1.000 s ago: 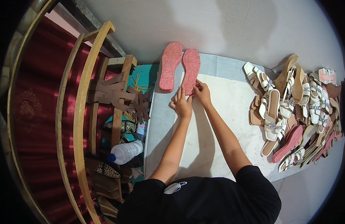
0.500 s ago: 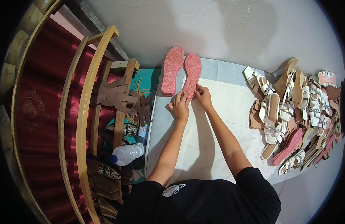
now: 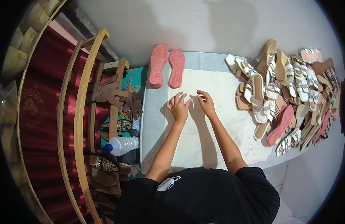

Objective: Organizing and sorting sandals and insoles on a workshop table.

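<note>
Two groups of pink speckled shoe soles lie at the far left of the white table. The left stack of soles looks thicker, and the right sole lies beside it with a narrow gap. My left hand is just below the right sole, not touching it, with fingers spread and nothing in them. To its right, my right hand hovers over the table, fingers apart and slightly bent, also holding nothing.
White sandals and loose soles heap along the table's right side, with another pink sole among them. Left of the table stand a wooden rack, brown strap pieces and a plastic bottle. A wall closes the far side.
Both hands have let go of the right pink sole and drawn back toward me, their fingers now apart. The whole view has shifted, moving the table and sandals leftward in the picture.
</note>
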`<state>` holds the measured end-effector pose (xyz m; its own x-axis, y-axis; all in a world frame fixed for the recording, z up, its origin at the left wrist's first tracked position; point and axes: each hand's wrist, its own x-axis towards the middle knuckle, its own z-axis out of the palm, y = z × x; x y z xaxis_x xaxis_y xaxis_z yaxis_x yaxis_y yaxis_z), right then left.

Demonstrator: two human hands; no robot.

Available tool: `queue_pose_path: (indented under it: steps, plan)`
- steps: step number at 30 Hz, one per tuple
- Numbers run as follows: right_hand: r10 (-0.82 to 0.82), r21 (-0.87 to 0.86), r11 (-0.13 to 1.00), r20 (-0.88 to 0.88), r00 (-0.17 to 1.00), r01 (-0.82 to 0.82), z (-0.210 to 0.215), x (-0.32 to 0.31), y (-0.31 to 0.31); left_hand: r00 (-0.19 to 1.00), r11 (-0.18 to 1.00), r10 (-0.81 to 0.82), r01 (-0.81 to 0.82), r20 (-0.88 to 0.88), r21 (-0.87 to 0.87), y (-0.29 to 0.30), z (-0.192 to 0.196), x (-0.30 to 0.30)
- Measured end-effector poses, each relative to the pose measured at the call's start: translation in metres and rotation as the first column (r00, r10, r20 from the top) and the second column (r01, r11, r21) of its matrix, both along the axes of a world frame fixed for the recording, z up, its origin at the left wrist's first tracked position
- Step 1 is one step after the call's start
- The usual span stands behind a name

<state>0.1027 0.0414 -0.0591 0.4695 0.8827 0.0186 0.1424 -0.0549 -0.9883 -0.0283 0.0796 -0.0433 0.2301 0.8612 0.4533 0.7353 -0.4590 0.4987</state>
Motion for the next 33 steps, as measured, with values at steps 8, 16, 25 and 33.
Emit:
queue_pose_path:
  steps: [8, 16, 25, 33]
  plan:
    - [-0.193, 0.004, 0.981, -0.029, 0.981, 0.193, 0.013, 0.030, -0.148, 0.947, 0.948, -0.318, 0.318, 0.030, 0.024, -0.100, 0.029, 0.037]
    - [-0.414, 0.026, 0.910, 0.007, 0.910, 0.413, 0.017, 0.063, -0.253, 0.781, 0.781, -0.622, 0.624, 0.048, -0.023, -0.193, 0.024, 0.096]
    - [-0.645, 0.026, 0.764, 0.033, 0.763, 0.644, 0.015, 0.135, -0.370, 0.597, 0.597, -0.795, 0.801, 0.106, -0.032, -0.282, 0.027, 0.193]
    - [-0.631, 0.017, 0.769, -0.138, 0.763, 0.639, 0.001, 0.196, -0.416, 0.528, 0.525, -0.821, 0.847, 0.216, -0.076, -0.321, 0.023, 0.258]
